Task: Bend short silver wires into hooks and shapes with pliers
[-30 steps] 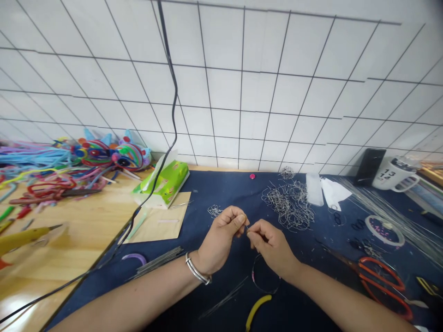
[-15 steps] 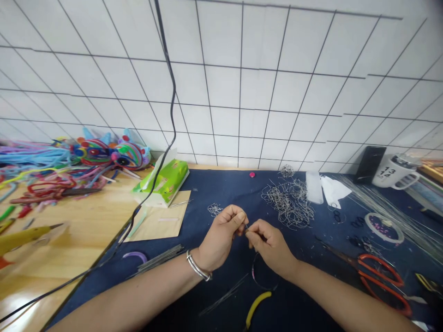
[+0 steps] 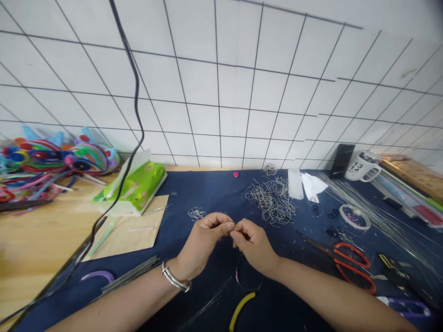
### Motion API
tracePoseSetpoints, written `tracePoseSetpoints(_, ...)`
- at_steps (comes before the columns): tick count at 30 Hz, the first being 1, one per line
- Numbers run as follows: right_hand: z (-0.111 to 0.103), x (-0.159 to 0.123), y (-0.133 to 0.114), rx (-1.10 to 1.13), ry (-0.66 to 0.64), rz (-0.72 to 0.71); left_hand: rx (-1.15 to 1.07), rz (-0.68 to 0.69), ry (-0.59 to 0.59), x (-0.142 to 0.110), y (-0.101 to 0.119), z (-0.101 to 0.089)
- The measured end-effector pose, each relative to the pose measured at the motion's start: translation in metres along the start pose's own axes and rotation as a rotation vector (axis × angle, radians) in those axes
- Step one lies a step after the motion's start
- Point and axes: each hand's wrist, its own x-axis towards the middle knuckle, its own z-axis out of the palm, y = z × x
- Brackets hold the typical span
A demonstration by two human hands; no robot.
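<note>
Left hand (image 3: 208, 233) and right hand (image 3: 254, 242), lower centre: fingertips of each pressed together, meeting; whatever lies within either grip is too small to tell. A thin wire loop (image 3: 237, 276) hangs or lies just below the right hand. Yellow curved handle (image 3: 241, 310), bottom centre. Tangled wire (image 3: 273, 201), right of centre, on the blue-covered bench (image 3: 204, 186). Red-handled scissors (image 3: 353, 265), lower right.

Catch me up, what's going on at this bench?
The person's left hand, with a silver bangle at its wrist, and right hand meet fingertip to fingertip above the dark blue cloth. Whatever they pinch is too small to make out. Below the right hand hangs or lies a thin dark ring with a pink part; I can't tell which. A tangled silver wire heap and orange-handled metal scissors lie on the cloth.
</note>
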Motion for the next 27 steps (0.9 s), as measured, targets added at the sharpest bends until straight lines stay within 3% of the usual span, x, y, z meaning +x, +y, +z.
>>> tracePoseSetpoints(6, 0.0037, -0.0018, -0.0016, -0.006, -0.002, 0.005, 0.079, 0.075, 0.039, 0.0006, -0.0027, 0.0007)
tracePoseSetpoints(13, 0.0057, 0.0000, 0.0010, 0.010, -0.016, 0.030, 0.011, 0.100, 0.054, 0.0008, -0.0020, 0.0018)
tracePoseSetpoints(19, 0.0047, 0.0006, 0.0011, -0.092, -0.008, -0.058, 0.045, 0.147, 0.068, -0.0009, 0.0016, 0.0008)
tracePoseSetpoints(27, 0.0052, 0.0028, 0.0045, -0.218, 0.028, -0.193, -0.121, 0.080, 0.053, -0.0027, 0.0033, -0.0007)
